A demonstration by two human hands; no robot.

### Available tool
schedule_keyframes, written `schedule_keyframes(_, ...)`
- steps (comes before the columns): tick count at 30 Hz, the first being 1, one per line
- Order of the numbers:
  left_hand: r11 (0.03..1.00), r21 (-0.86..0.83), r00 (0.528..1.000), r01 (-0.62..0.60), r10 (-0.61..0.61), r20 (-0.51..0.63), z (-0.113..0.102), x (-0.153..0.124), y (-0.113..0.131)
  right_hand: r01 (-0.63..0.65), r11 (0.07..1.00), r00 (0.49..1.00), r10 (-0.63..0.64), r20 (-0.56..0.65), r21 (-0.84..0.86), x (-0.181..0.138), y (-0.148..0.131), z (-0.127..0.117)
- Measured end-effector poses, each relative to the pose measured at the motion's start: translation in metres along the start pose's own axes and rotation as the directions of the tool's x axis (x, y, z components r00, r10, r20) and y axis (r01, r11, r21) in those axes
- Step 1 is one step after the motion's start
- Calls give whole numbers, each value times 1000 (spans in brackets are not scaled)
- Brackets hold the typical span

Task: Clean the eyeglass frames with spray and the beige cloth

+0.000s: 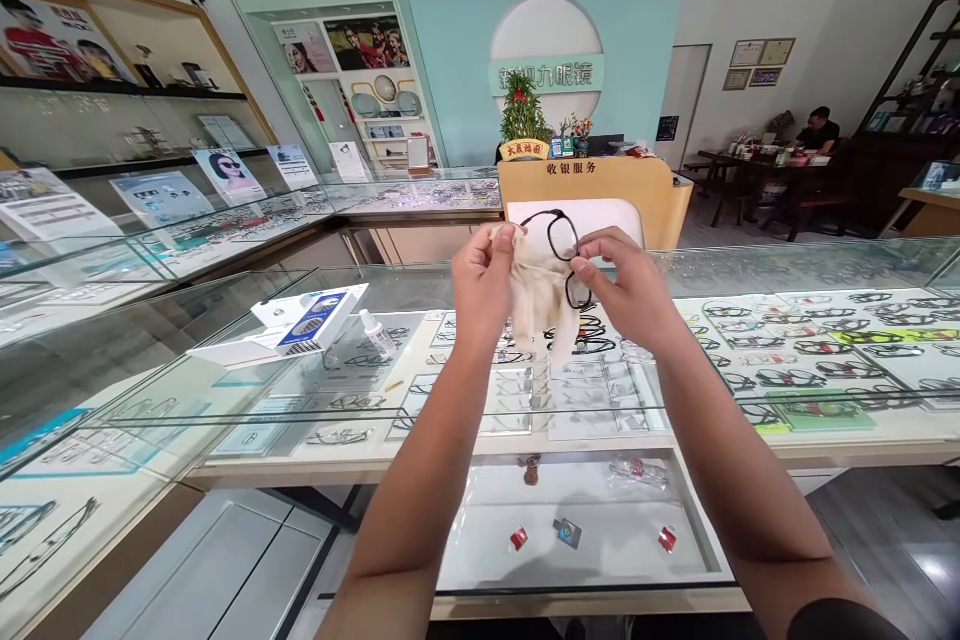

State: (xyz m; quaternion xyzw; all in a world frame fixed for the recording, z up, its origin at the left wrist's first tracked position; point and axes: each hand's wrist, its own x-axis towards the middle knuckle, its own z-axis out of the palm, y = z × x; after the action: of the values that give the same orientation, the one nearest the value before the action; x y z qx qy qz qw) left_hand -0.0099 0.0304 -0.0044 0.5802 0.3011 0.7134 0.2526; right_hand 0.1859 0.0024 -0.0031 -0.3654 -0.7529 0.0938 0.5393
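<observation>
Black-framed eyeglasses (564, 236) are held up over the glass display counter, turned sideways with one lens above the other. My right hand (621, 282) pinches the frame near its middle between thumb and fingers. A cream cleaning cloth (536, 295) hangs from my left hand (484, 270), whose thumb presses it against the fingers. One temple of the glasses reaches across to the left hand's fingertips; whether those fingers grip it through the cloth I cannot tell. Part of the lower lens lies behind the right thumb.
A small white spray bottle (376, 334) and a white-and-blue box (311, 323) stand on the counter at left. Many spectacles lie beneath the glass. An open drawer (495, 570) below my arms holds several small items. Farther back are a wooden cashier desk (600, 195) and a seated person (817, 132).
</observation>
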Motion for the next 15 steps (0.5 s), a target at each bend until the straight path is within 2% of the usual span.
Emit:
schedule_keyframes(8, 997, -11, 993, 72, -71, 94, -21, 10, 4, -108, 988, 994, 109, -1, 110, 0, 0, -10)
schedule_keyframes(12, 987, 125, 986, -104, 85, 143, -24, 6, 17, -104, 984, 995, 103, 11, 142, -1, 0, -11)
schedule_keyframes(15, 947, 210, 955, -242, 194, 226, -24, 2, 27, -91, 987, 996, 89, 16, 130, -2, -1, -12)
